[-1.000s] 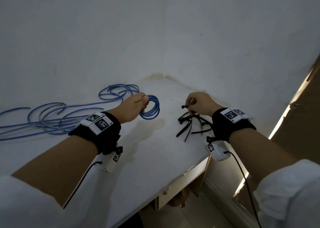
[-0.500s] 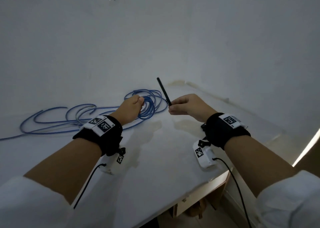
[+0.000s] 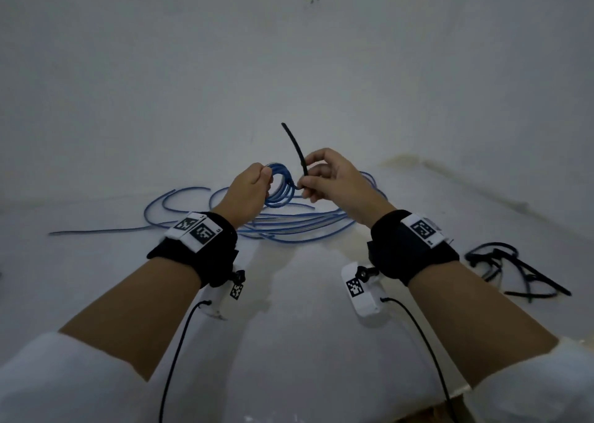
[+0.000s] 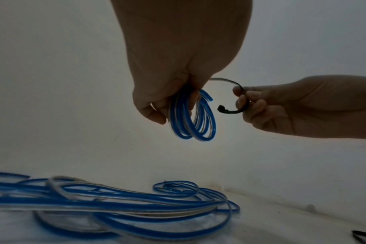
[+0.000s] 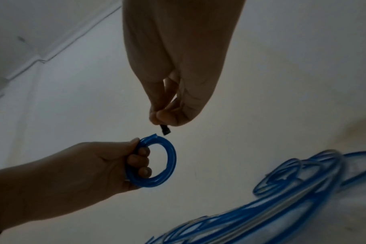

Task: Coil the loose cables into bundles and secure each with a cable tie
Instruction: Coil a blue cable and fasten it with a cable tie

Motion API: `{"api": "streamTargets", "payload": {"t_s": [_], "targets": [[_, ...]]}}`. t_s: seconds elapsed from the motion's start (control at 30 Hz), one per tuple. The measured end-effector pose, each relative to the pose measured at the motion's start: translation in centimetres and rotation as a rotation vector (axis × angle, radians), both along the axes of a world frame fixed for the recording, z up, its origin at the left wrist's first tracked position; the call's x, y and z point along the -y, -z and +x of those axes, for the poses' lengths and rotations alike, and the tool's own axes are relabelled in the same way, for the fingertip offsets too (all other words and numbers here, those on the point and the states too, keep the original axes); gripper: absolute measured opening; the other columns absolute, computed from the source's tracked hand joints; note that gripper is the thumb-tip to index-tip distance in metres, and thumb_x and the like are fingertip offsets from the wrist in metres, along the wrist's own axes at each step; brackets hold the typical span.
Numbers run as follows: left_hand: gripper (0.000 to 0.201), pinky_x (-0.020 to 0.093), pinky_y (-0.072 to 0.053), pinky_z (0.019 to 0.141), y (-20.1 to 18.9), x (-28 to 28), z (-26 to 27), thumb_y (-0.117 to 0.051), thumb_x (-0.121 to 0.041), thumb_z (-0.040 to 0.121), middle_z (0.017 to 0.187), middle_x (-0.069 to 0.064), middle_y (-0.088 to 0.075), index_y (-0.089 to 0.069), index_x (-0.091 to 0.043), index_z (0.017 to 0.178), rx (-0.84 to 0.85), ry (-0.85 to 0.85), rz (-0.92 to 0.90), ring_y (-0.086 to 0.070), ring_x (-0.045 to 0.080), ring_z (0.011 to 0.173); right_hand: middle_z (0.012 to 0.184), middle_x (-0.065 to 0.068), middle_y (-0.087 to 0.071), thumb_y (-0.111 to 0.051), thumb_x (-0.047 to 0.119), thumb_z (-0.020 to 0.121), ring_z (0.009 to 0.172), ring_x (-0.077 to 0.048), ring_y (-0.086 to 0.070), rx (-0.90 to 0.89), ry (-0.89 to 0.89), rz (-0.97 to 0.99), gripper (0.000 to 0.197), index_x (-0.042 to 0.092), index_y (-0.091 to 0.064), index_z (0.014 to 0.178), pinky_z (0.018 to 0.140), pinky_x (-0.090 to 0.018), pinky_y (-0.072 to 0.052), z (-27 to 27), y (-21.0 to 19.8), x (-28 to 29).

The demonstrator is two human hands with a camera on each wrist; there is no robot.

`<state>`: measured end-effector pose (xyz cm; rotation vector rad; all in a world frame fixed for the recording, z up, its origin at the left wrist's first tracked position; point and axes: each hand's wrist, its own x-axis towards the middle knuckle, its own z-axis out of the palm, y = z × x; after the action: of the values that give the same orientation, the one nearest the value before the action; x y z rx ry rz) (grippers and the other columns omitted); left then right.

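My left hand [image 3: 254, 186] grips a small coil of blue cable [image 3: 283, 188] and holds it up above the white table; the coil [image 4: 193, 120] hangs below the curled fingers, and it shows as a ring [image 5: 167, 158] in the right wrist view. My right hand [image 3: 324, 178] pinches a black cable tie [image 3: 297, 151] just right of the coil, its tail pointing up. The tie [image 4: 238, 99] bends into an arc, its head [image 5: 165, 131] a short gap from the coil.
Loose blue cables [image 3: 289, 226] lie spread on the white table [image 3: 305, 326] behind and under my hands. A pile of black cable ties [image 3: 514, 268] lies at the right. A white wall stands behind, and the table's front edge is at the lower right.
My right hand took a black tie from the pile and carried it left to the coil. Both hands have risen and come together; the tie now curves beside the coil.
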<state>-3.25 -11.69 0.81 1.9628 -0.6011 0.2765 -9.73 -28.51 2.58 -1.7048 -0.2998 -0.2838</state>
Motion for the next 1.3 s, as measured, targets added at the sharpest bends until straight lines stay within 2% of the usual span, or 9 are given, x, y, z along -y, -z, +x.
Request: {"api": "streamTargets", "payload": {"t_s": [0.1,0.23,0.37,0.53,0.67,0.8,0.9,1.03,1.3], "targets": [[0.032,0.034,-0.038,0.071,0.0,-1.5,0.6,-0.031,-0.021,0.101,0.07,-0.003,-0.044,-0.041,-0.02,0.07,0.036,-0.024,-0.001,-0.041,0.012,0.063,0.079,-0.014,-0.064,-0.051,0.008,0.095,0.066,-0.024,-0.066,-0.039,-0.085,0.059,0.003,0.006,-0.049,0.095,0.061,-0.027,-0.057,1.1,-0.3,-2.2],[0.032,0.035,-0.037,0.07,0.2,-3.0,1.5,-0.03,-0.021,0.101,0.07,-0.004,-0.044,-0.04,-0.021,0.071,0.081,-0.019,0.038,-0.041,0.012,0.063,0.078,-0.015,-0.061,-0.048,0.007,0.096,0.065,-0.028,-0.069,-0.026,-0.108,0.035,0.01,0.008,-0.048,0.087,0.059,-0.029,-0.058,3.1,-0.2,-4.4],[0.031,0.033,-0.037,0.068,0.5,-4.0,2.5,-0.031,-0.021,0.101,0.07,-0.004,-0.043,-0.038,-0.023,0.071,0.103,-0.032,0.041,-0.04,0.01,0.063,0.082,-0.006,-0.058,-0.049,0.002,0.094,0.065,-0.033,-0.068,0.046,-0.1,-0.043,0.006,0.008,-0.05,0.095,0.056,-0.03,-0.056,4.7,0.3,-5.5],[0.031,0.012,-0.034,0.057,0.5,-4.2,3.3,-0.03,-0.02,0.101,0.069,-0.005,-0.041,-0.038,-0.02,0.072,0.115,-0.03,0.064,-0.038,0.007,0.062,0.074,-0.003,-0.059,-0.053,-0.003,0.091,0.056,-0.016,-0.064,0.121,-0.053,-0.055,0.009,0.006,-0.052,0.093,0.052,-0.024,-0.052,5.9,0.9,-5.9],[0.029,0.024,-0.035,0.063,0.7,-4.1,3.9,-0.03,-0.022,0.101,0.07,-0.004,-0.043,-0.04,-0.017,0.075,0.106,-0.005,0.107,-0.04,0.009,0.064,0.073,-0.011,-0.061,-0.055,-0.006,0.088,0.062,-0.02,-0.066,0.11,-0.064,0.018,0.008,0.003,-0.053,0.089,0.065,-0.033,-0.058,6.5,1.6,-5.7],[0.032,0.024,-0.032,0.06,0.8,-4.0,4.3,-0.031,-0.022,0.101,0.069,-0.005,-0.041,-0.036,-0.025,0.07,0.15,0.0,0.141,-0.037,0.008,0.062,0.078,-0.015,-0.062,-0.057,-0.004,0.087,0.071,-0.03,-0.069,0.127,-0.063,0.055,0.014,0.006,-0.051,0.079,0.071,-0.041,-0.059,6.7,1.9,-5.6],[0.032,0.025,-0.031,0.059,0.9,-4.0,4.5,-0.031,-0.022,0.101,0.067,-0.005,-0.041,-0.036,-0.026,0.07,0.139,0.007,0.155,-0.037,0.01,0.061,0.081,-0.016,-0.061,-0.059,0.002,0.089,0.074,-0.03,-0.07,0.151,-0.066,0.044,0.016,0.009,-0.051,0.077,0.07,-0.039,-0.059,6.8,1.8,-5.5],[0.027,0.032,-0.032,0.061,1.4,-3.7,4.5,-0.03,-0.024,0.101,0.068,-0.004,-0.044,-0.041,-0.018,0.077,0.095,0.018,0.247,-0.038,0.012,0.061,0.093,-0.029,-0.063,-0.058,0.0,0.089,0.075,-0.025,-0.071,0.185,-0.078,-0.008,0.013,0.008,-0.053,0.08,0.069,-0.03,-0.058,6.8,1.9,-4.9],[0.027,0.038,-0.038,0.072,1.3,-3.5,4.4,-0.031,-0.021,0.101,0.078,0.002,-0.049,-0.05,-0.002,0.104,0.072,0.008,0.227,-0.046,0.021,0.076,0.089,-0.018,-0.062,-0.051,0.005,0.094,0.072,-0.025,-0.069,0.156,-0.084,0.044,0.007,0.002,-0.057,0.092,0.066,-0.03,-0.058,6.8,2.0,-4.8]]}}
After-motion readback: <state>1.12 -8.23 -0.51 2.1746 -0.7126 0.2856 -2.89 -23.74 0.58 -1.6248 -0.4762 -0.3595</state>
